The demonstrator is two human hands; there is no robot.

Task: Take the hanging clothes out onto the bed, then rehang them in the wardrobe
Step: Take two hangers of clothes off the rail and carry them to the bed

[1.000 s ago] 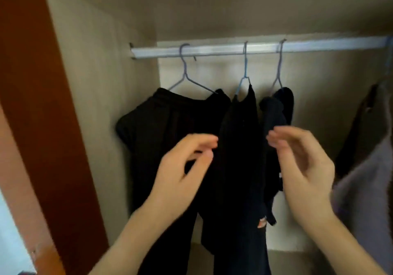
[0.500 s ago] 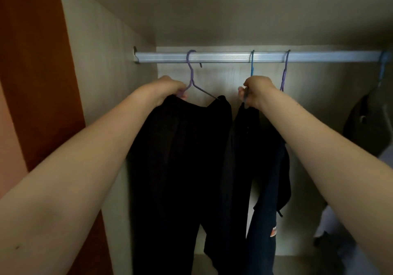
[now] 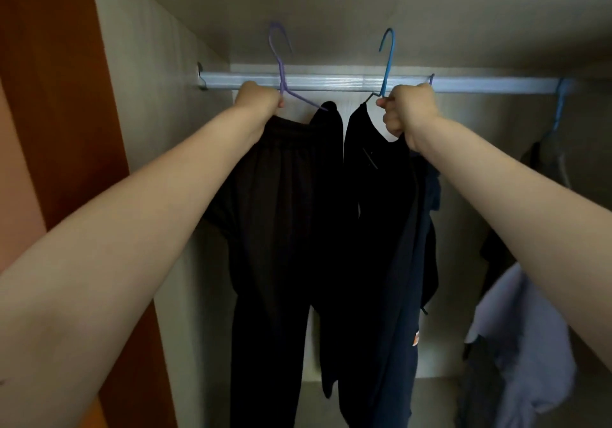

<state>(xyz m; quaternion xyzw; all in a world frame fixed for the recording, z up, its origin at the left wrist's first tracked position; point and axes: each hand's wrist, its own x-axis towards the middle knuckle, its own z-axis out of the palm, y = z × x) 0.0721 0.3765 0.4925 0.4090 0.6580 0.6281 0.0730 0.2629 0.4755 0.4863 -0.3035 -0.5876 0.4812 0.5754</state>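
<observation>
— Purple wire first: where was your left hand [image 3: 259, 99]?

— You had it fisted around the purple hanger [image 3: 281, 73] at its neck, the hook lifted clear above the rail [image 3: 347, 82]. Black trousers [image 3: 275, 229] hung from it inside the wardrobe [image 3: 149, 96].

— And your right hand [image 3: 409, 109]?

— You had it clenched on the blue hanger [image 3: 386, 63], its hook also raised off the rail, a dark navy garment [image 3: 387, 229] draped below. Another purple hook [image 3: 431, 78] showed just behind your knuckles. Further right, a blue hanger hook [image 3: 559, 103] sat on the rail above a pale lilac shirt [image 3: 523, 335].
</observation>
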